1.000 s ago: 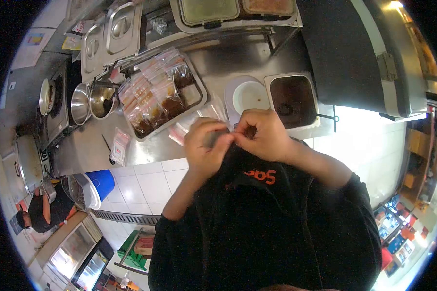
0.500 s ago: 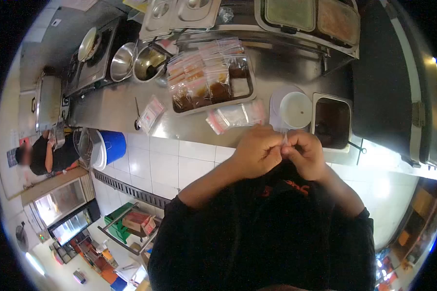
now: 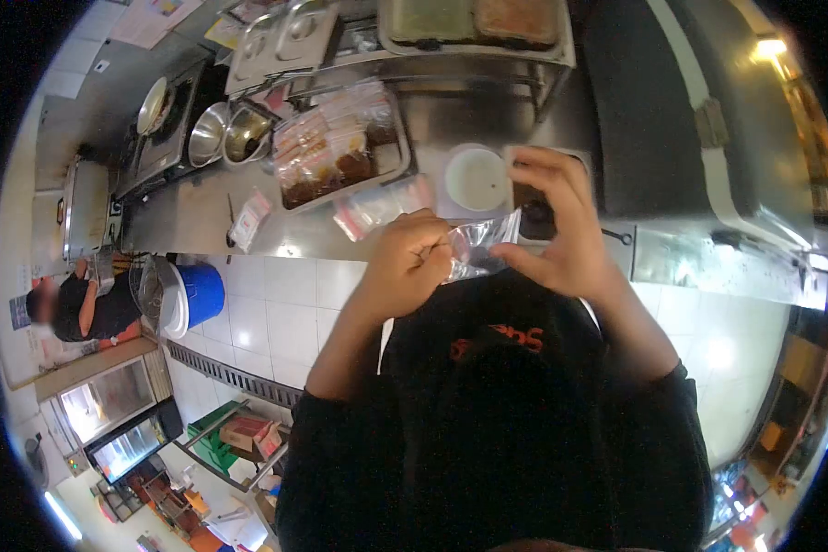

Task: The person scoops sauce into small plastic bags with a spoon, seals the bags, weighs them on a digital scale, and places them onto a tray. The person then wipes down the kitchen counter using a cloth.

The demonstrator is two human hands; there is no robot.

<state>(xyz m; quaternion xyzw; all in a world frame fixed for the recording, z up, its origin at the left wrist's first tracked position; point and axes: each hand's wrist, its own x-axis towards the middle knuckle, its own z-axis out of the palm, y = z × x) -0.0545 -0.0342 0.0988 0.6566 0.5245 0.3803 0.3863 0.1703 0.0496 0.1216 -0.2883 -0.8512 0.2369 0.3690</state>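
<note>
My left hand [image 3: 408,267] grips the edge of a clear plastic zip bag [image 3: 488,241] in front of the counter's edge. My right hand [image 3: 561,225] is open with fingers spread, its thumb at the bag's right side; I cannot tell whether it touches. Just beyond the bag, a white bowl [image 3: 476,181] sits on a pale round-edged base. A metal pan of dark contents [image 3: 535,204] is partly hidden behind my right hand. Flat zip bags [image 3: 377,210] lie on the counter left of the bowl.
A metal tray [image 3: 345,196] holds several filled zip bags. Another bag packet [image 3: 250,221] lies beside scissors-like handles. Metal bowls [image 3: 209,135] stand near the stove. Lidded pans [image 3: 430,20] line the back shelf. A blue bucket [image 3: 202,293] and another person [image 3: 87,299] are at left.
My hands have moved apart, and the bag between them now shows spread out. My right hand has let go of its pinch and opened. The view has shifted to the right.
</note>
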